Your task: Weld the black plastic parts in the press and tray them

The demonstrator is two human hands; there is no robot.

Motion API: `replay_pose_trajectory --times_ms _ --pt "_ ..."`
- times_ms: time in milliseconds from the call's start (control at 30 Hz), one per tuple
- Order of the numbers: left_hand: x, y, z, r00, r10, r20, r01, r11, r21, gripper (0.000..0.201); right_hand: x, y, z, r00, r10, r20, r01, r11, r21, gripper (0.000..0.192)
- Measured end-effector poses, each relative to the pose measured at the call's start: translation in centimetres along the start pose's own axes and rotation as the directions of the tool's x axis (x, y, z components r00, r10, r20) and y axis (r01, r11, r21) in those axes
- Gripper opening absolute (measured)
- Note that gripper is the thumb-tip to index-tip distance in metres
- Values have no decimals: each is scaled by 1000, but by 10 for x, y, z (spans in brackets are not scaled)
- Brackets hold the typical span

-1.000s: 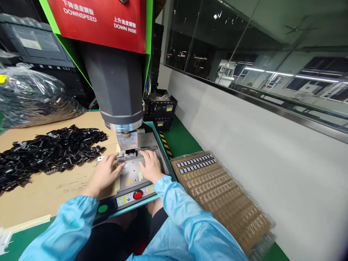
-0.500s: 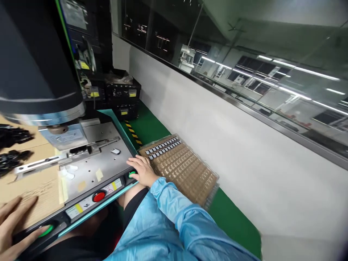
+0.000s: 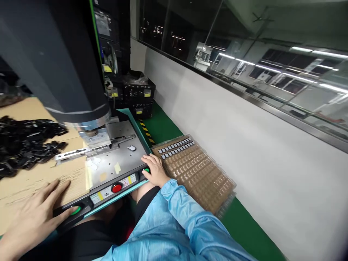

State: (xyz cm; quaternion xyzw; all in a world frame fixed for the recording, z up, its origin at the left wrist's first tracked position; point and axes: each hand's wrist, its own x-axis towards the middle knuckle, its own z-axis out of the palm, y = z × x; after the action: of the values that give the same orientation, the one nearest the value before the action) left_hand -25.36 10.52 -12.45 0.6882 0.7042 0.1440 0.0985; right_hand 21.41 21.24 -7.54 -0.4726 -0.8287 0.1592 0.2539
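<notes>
On green buttons (image 3: 76,210), thumbs (both hands (image 3: 35,217))

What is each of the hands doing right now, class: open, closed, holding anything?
Left hand: open, empty, thumb on the left green button.
Right hand: open, empty, fingers on the right green button.

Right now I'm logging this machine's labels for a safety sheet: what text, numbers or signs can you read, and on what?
No text is readable.
Yellow and white stickers on the machine's front control strip: too blurred.
Yellow labels on the black crates: too small.
Yellow-black hazard stripes: a sign, no words.
</notes>
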Motion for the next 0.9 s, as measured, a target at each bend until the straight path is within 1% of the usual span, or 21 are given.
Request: replay_pose_trajectory --times_ms 67,133,233,367,433,500,567,633,700,767,833,900 --pt "-1 10 -7 997 56 -53 -54 998 27 89 2 1 1 1000 -10 -17 10 1000 4 67" --pt "-2 19 -14 995 79 -52 -77 996 39 88 4 2 2 999 -25 -36 25 1000 11 64" --pt "-2 28 -21 998 55 -24 -54 998 22 93 8 3 4 996 -43 -72 45 999 21 57" --pt "-2 32 -25 999 32 -6 -32 999 5 95 19 -1 5 991 -40 -131 46 998 41 42" --pt "0 31 -28 1000 14 18 -14 1000 3 96 29 -6 4 988 -47 -150 56 997 54 40" --pt "6 30 -35 997 -33 72 34 999 -14 95 44 -13 3 986 -63 -155 75 995 69 42" --pt "19 34 -45 988 -87 130 92 995 -33 91 65 -22 3 985 -82 -149 96 991 89 46" --pt "39 43 -56 984 -114 139 121 992 -40 88 90 -34 5 986 -89 -138 105 989 107 49" --pt "63 57 -64 990 -111 84 116 991 -59 87 117 -46 10 990 -83 -116 97 988 121 52" --pt "90 73 -66 995 -99 1 99 987 -126 86 144 -58 19 995 -65 -75 75 989 130 57" --pt "116 90 -63 992 -108 -72 88 967 -240 84 168 -70 30 999 -33 -29 36 991 130 61" --pt "139 103 -56 985 -147 -94 101 921 -375 80 187 -79 42 1000 8 12 -9 993 120 66"
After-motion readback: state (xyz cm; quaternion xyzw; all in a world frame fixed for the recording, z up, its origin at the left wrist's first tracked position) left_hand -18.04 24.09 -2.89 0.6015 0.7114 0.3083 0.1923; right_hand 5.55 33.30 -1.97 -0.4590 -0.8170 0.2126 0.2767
